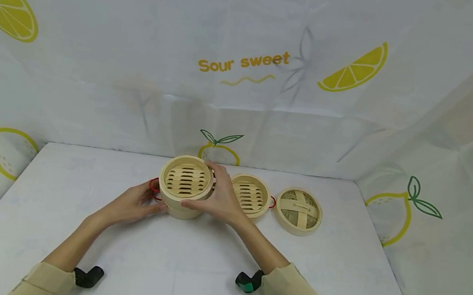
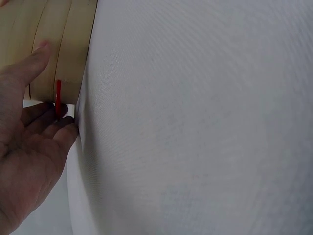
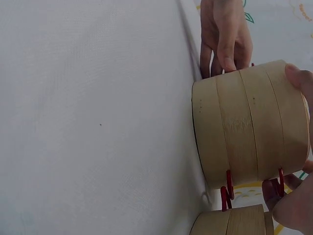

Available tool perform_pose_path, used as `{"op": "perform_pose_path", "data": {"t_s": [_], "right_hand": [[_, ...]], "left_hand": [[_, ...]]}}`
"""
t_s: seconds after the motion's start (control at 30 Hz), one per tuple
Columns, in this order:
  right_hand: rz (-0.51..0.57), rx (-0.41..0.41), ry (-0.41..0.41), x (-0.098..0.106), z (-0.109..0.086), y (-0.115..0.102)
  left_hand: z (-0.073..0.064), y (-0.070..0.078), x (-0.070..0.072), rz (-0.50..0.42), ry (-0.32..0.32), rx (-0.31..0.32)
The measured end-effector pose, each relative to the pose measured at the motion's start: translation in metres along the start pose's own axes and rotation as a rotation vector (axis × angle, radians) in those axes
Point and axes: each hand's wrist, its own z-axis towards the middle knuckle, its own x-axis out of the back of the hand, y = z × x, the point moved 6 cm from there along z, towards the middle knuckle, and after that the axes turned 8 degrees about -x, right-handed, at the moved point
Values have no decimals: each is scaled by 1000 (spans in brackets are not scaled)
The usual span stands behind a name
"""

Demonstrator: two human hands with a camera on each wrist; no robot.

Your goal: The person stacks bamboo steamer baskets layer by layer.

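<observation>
Two bamboo steamer baskets stand stacked near the table's back. The upper basket [image 1: 168,197] shows a slatted floor, and the lower basket [image 1: 183,214] rests on the table. My right hand [image 1: 221,197] grips the upper basket, thumb along its front and fingers round the right side. On the left side, my left hand [image 1: 132,207] holds the lower part of the stack; its thumb presses the wall [image 2: 73,54] and its curled fingers lie by a red handle [image 2: 58,98]. Red handles [image 3: 230,185] also show on the stack's other side.
Right of the stack sits another slatted steamer basket [image 1: 264,209] with a red handle [image 1: 273,203]. Beside it lies a woven bamboo lid [image 1: 298,212]. A white cloth [image 1: 178,273] covers the table, and a lemon-printed curtain [image 1: 132,98] hangs behind.
</observation>
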Motion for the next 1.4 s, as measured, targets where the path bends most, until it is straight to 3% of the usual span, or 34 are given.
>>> {"op": "perform_pose_path", "data": {"t_s": [0.7, 1.4], "right_hand": [[-12, -23, 8, -3, -3, 0], [-23, -40, 0, -5, -8, -1]], "left_hand": [[0, 0, 1, 23, -6, 32], [0, -1, 0, 23, 6, 9]]}}
